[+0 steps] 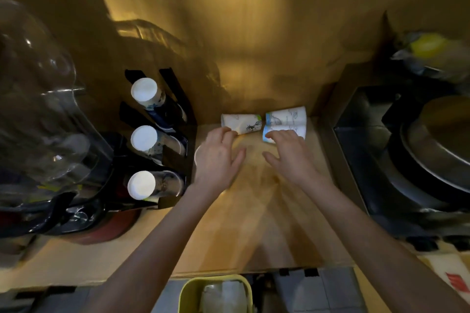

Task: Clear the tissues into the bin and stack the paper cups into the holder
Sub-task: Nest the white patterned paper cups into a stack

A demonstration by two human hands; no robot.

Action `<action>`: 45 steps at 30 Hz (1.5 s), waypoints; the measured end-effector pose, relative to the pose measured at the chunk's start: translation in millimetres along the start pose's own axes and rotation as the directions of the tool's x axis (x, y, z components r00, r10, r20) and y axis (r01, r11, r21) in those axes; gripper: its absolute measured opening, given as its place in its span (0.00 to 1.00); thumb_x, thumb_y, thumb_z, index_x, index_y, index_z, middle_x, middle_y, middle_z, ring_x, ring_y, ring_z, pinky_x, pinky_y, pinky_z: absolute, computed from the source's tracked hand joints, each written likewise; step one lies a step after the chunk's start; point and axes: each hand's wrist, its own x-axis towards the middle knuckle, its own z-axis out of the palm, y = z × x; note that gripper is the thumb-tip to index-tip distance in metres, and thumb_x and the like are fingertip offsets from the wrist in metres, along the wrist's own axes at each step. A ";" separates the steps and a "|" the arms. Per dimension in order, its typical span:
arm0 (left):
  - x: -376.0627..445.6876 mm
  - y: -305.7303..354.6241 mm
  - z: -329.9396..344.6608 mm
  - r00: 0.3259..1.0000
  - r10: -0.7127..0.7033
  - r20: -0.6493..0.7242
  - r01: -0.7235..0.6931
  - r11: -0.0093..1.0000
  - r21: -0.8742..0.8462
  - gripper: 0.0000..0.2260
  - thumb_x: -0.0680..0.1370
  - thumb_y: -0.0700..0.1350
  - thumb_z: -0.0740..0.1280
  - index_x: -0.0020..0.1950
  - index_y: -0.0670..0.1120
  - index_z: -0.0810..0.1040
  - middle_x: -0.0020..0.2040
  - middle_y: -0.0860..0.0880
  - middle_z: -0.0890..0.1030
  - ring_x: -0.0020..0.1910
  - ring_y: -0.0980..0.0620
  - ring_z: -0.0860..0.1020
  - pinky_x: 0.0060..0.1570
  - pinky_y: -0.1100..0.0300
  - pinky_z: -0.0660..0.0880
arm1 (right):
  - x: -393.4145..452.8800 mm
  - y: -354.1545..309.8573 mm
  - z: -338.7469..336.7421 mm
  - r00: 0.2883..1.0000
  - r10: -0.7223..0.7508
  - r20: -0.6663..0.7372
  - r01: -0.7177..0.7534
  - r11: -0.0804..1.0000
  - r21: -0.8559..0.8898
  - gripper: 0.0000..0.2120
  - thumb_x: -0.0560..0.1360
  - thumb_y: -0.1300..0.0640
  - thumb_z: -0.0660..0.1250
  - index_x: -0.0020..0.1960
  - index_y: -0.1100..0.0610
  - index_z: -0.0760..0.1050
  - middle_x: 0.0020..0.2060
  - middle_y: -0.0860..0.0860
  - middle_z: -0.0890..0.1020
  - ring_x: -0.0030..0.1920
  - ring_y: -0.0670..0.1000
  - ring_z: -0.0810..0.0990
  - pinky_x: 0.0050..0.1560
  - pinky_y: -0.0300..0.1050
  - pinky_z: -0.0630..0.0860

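Three printed paper cups lie on their sides at the back of the wooden counter point(254, 211): one on the left point(244, 122), and two stacked close together on the right, the upper point(286, 114) and the lower point(292, 130). My left hand point(218, 157) has its fingers spread, the fingertips touching the left cup. My right hand point(290, 155) is also open, fingertips on the lower right cup. Part of a white round rim point(197, 155) shows under my left hand. A black cup holder point(175, 99) on the left holds three columns of cups. A yellow bin point(216, 295) with white tissue inside stands below the counter edge.
A clear glass dome and dark appliance point(40, 109) fill the left side. On the right is a dark metal recess point(368, 147) with large round metal pans point(437, 150) and a bagged yellow object point(427, 46). The wooden back wall rises behind the cups.
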 end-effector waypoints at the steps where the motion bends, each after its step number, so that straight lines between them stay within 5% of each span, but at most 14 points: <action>1: 10.4 6.4 7.0 0.999 0.032 0.006 -0.032 1.000 0.001 0.23 0.74 0.56 0.55 0.59 0.41 0.74 0.58 0.40 0.77 0.58 0.41 0.75 0.54 0.50 0.75 | 5.1 11.1 -1.9 1.000 0.015 -0.021 -0.015 1.000 -0.013 0.20 0.74 0.52 0.64 0.64 0.57 0.69 0.61 0.55 0.76 0.63 0.57 0.70 0.60 0.51 0.66; 6: 41.7 22.1 46.2 0.992 0.075 0.103 -0.074 0.997 -0.016 0.22 0.75 0.49 0.63 0.67 0.42 0.67 0.67 0.41 0.71 0.67 0.43 0.68 0.63 0.49 0.68 | 25.7 53.6 0.2 0.990 0.090 -0.105 -0.093 0.995 -0.023 0.21 0.75 0.53 0.64 0.66 0.56 0.66 0.63 0.55 0.75 0.64 0.56 0.70 0.62 0.50 0.67; 12: 91.1 31.3 116.5 0.945 0.041 0.324 -0.072 0.994 0.083 0.29 0.77 0.50 0.60 0.74 0.44 0.51 0.76 0.44 0.57 0.75 0.46 0.53 0.74 0.49 0.53 | 72.8 124.3 14.3 0.975 0.213 -0.063 -0.214 0.977 -0.007 0.27 0.74 0.57 0.65 0.71 0.55 0.60 0.68 0.55 0.70 0.68 0.55 0.66 0.68 0.53 0.65; 21: 131.2 30.8 185.6 0.856 0.002 0.516 -0.142 0.963 0.231 0.36 0.76 0.51 0.62 0.74 0.45 0.40 0.78 0.45 0.47 0.76 0.46 0.46 0.74 0.47 0.47 | 125.7 174.1 47.3 0.914 0.391 0.107 -0.405 0.869 0.283 0.27 0.74 0.57 0.65 0.70 0.57 0.61 0.66 0.59 0.72 0.66 0.61 0.69 0.66 0.57 0.68; 30: 156.5 32.4 219.2 0.803 0.131 0.582 -0.183 0.983 0.031 0.37 0.74 0.51 0.65 0.75 0.46 0.46 0.77 0.47 0.52 0.76 0.48 0.49 0.74 0.48 0.47 | 158.0 189.5 65.0 0.765 0.563 0.312 -0.637 0.593 0.492 0.19 0.76 0.57 0.64 0.65 0.62 0.68 0.61 0.62 0.77 0.61 0.60 0.76 0.58 0.47 0.71; 35: 144.4 26.3 226.9 0.879 0.150 0.453 -0.156 0.987 -0.025 0.33 0.65 0.42 0.72 0.69 0.43 0.66 0.67 0.42 0.73 0.68 0.42 0.70 0.67 0.43 0.64 | 172.1 195.8 76.0 0.600 0.643 0.476 -0.754 0.256 0.605 0.22 0.73 0.45 0.66 0.58 0.60 0.75 0.58 0.59 0.79 0.58 0.59 0.77 0.59 0.47 0.72; 38: 137.9 26.5 224.5 0.906 0.150 0.395 -0.158 0.987 -0.013 0.33 0.59 0.41 0.75 0.63 0.42 0.72 0.60 0.42 0.80 0.60 0.41 0.77 0.60 0.41 0.71 | 179.1 196.9 82.8 0.509 0.663 0.549 -0.784 0.093 0.614 0.16 0.68 0.40 0.68 0.43 0.53 0.75 0.55 0.57 0.79 0.57 0.59 0.77 0.63 0.55 0.73; 42: 127.7 23.5 221.4 0.923 0.151 0.354 -0.151 0.988 -0.029 0.33 0.57 0.40 0.75 0.61 0.42 0.72 0.59 0.41 0.80 0.59 0.41 0.77 0.59 0.40 0.71 | 185.4 205.9 99.3 0.498 0.684 0.533 -0.753 0.037 0.657 0.21 0.56 0.33 0.69 0.33 0.49 0.70 0.54 0.55 0.81 0.54 0.58 0.80 0.61 0.57 0.75; 45: 122.0 19.4 215.1 0.937 0.078 0.340 -0.049 0.994 -0.093 0.32 0.61 0.41 0.73 0.64 0.41 0.69 0.62 0.39 0.76 0.62 0.40 0.74 0.64 0.42 0.68 | 182.4 202.9 99.7 0.505 0.693 0.515 -0.691 -0.033 0.722 0.19 0.57 0.38 0.73 0.34 0.49 0.70 0.56 0.56 0.81 0.55 0.58 0.80 0.61 0.57 0.76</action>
